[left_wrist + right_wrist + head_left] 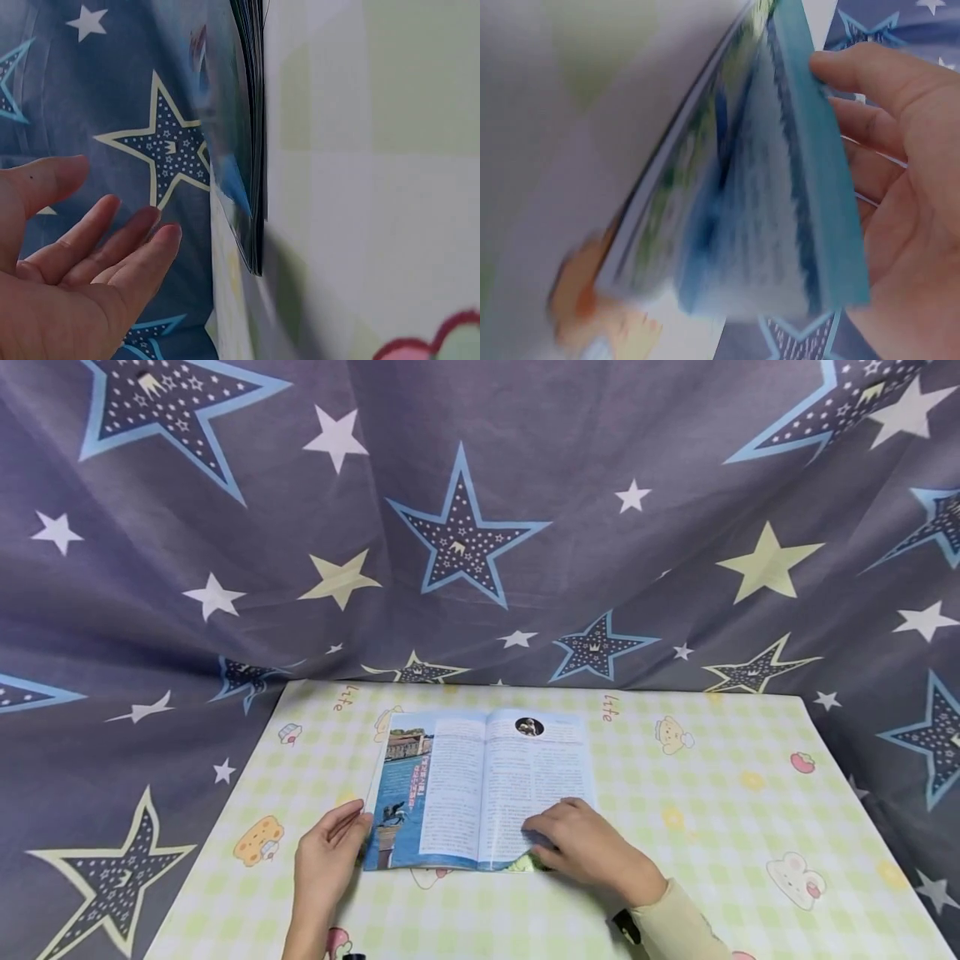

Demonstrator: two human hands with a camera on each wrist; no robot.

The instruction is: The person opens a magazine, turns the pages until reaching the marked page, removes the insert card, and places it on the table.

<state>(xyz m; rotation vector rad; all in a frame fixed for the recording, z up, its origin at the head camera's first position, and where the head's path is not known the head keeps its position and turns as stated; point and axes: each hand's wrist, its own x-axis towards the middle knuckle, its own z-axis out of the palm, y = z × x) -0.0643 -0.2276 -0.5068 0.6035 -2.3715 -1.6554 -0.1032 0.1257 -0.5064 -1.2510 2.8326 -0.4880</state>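
Note:
An open magazine (453, 802) lies on the table, its left page carrying a blue water photo with a text panel, its right page mostly text with a small round picture. Beside its left edge is my left hand (330, 847), fingers loosely bent. In the left wrist view that hand (97, 277) holds nothing, and a gap separates it from the magazine's edge (253, 150). My right hand (588, 852) is at the lower right of the magazine. The right wrist view shows its thumb (847, 64) over a lifted page (829, 202) and its fingers partly hidden behind it.
A green-and-white checked cloth (720, 827) with cartoon prints covers the table. Behind and around it hangs a dark curtain (585, 468) with stars. Small black objects (626, 927) show by the right wrist and at the bottom edge.

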